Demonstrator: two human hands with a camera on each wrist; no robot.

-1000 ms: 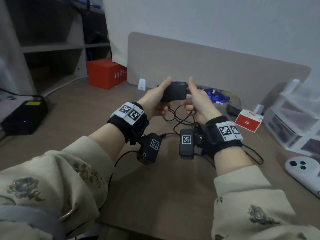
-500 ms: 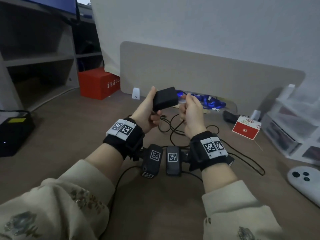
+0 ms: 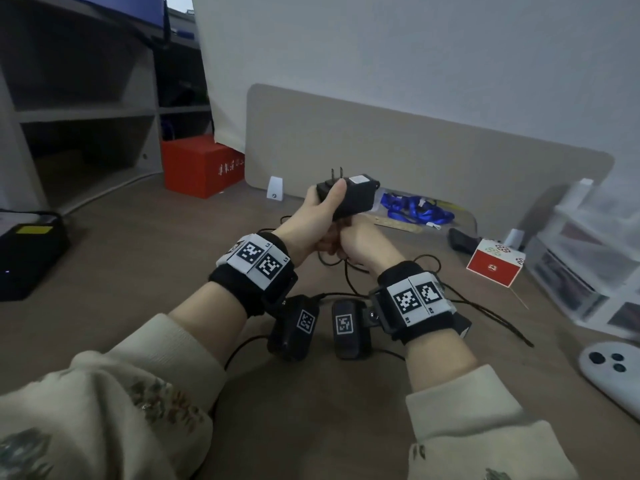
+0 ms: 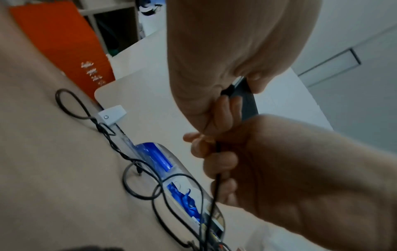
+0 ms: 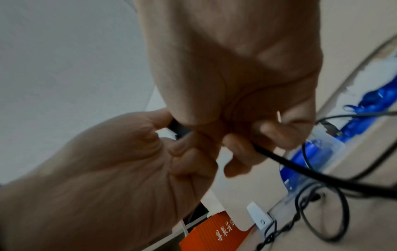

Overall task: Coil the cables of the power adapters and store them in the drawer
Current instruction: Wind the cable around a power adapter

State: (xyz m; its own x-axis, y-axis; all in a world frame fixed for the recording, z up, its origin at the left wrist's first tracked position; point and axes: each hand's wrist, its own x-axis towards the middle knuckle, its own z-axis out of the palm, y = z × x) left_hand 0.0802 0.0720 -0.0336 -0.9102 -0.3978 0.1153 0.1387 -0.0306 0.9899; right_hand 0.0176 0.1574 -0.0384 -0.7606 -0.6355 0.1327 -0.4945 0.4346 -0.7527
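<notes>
My left hand [image 3: 325, 209] grips a black power adapter [image 3: 356, 199] above the desk, its two prongs pointing up. Just beneath it, and touching it, my right hand [image 3: 363, 244] is curled round the adapter's thin black cable [image 4: 217, 178]. In the left wrist view the cable runs down out of the right fist to loose loops on the desk. In the right wrist view the cable [image 5: 300, 171] leaves my right hand's fingers [image 5: 240, 152] toward the lower right. A clear plastic drawer unit [image 3: 588, 265] stands at the far right.
Behind the hands stands a beige divider panel [image 3: 415, 150], with a blue lanyard [image 3: 412, 206] at its foot. A red box [image 3: 201, 168] sits back left and a black device [image 3: 31, 251] far left. To the right are a small red-and-white box [image 3: 495, 268] and a white controller [image 3: 616, 372].
My left hand has turned the adapter so its prongs point up. My right hand has left the adapter's end, closed on the cable and moved in under the left hand.
</notes>
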